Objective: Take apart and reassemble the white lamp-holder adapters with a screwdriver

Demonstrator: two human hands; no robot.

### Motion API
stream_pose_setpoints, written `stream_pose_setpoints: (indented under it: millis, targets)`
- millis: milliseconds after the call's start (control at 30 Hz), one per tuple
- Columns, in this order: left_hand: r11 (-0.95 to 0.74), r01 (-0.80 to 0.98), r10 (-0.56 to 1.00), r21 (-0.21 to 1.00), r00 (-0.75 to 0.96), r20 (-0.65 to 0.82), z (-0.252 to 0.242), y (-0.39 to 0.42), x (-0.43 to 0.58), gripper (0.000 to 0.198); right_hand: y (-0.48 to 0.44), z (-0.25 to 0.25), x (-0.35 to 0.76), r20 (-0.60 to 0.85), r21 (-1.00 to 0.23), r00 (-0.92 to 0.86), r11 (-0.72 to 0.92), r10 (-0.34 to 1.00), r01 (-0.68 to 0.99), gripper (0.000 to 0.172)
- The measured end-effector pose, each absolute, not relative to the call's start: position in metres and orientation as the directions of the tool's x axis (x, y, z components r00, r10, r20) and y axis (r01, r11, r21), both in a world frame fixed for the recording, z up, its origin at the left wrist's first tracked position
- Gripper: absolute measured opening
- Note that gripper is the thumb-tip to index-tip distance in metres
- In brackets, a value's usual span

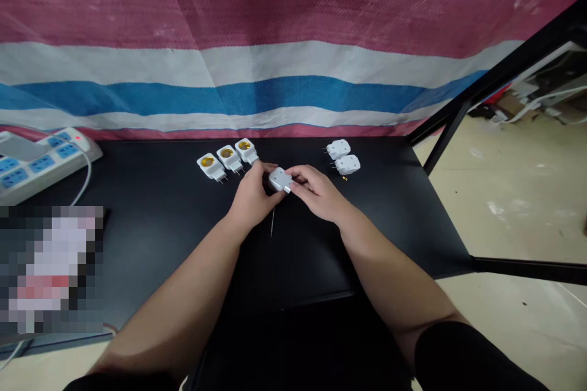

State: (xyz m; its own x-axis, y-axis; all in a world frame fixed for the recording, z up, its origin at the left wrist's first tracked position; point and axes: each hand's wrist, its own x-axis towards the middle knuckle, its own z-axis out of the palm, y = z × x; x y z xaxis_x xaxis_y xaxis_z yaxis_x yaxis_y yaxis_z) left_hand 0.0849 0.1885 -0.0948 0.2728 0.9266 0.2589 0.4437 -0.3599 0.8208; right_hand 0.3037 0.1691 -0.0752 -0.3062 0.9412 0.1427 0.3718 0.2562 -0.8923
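Between my two hands is a white plug adapter (280,179), its flat side with small round holes facing up. My left hand (252,194) has its fingers closed round the left side of the adapter. From the right, my right hand (316,190) pinches the narrower end with thumb and fingers. A thin metal rod (272,223), like a screwdriver shaft, sticks out below my left hand; its upper end is hidden. Just beyond that hand, three white plug adapters with round gold-coloured openings (227,154) lie in a slanted row, pins toward me.
Two more white adapters (347,164) lie at the back right, holed sides up, beside tiny brass-coloured pieces (345,178). A white power strip (68,153) with blue sockets and a cable sits on the left of the black table (151,226). Striped cloth (275,95) hangs behind; a black frame (458,107) stands right.
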Motion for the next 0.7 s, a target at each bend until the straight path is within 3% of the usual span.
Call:
stream_pose_setpoints:
  millis: [100, 267, 400, 567, 700]
  targets:
    - [-0.336, 0.429, 0.931, 0.839, 0.283, 0.228, -0.091, 0.187, 0.085, 0.049, 0.165, -0.068, 0.302, 0.224, -0.834, -0.344, 0.362, 0.912, 0.416, 0.037]
    - [-0.406, 0.380, 0.887, 0.831, 0.382, 0.258, -0.089, 0.186, 0.086, 0.061, 0.167, -0.062, 0.309, 0.227, -0.807, -0.393, 0.398, 0.891, 0.436, 0.036]
    - [-0.448, 0.341, 0.841, 0.827, 0.475, 0.260, -0.085, 0.186, 0.086, 0.050, 0.171, -0.058, 0.324, 0.200, -0.788, -0.430, 0.406, 0.880, 0.464, 0.036]
    - [-0.472, 0.446, 0.817, 0.761, 0.545, 0.188, -0.084, 0.186, 0.085, 0.057, 0.172, -0.055, 0.331, 0.144, -0.778, -0.463, 0.389, 0.875, 0.493, 0.032]
    - [-0.512, 0.510, 0.803, 0.691, 0.570, 0.175, -0.086, 0.189, 0.083, 0.044, 0.173, -0.056, 0.332, 0.153, -0.776, -0.458, 0.393, 0.876, 0.493, 0.031]
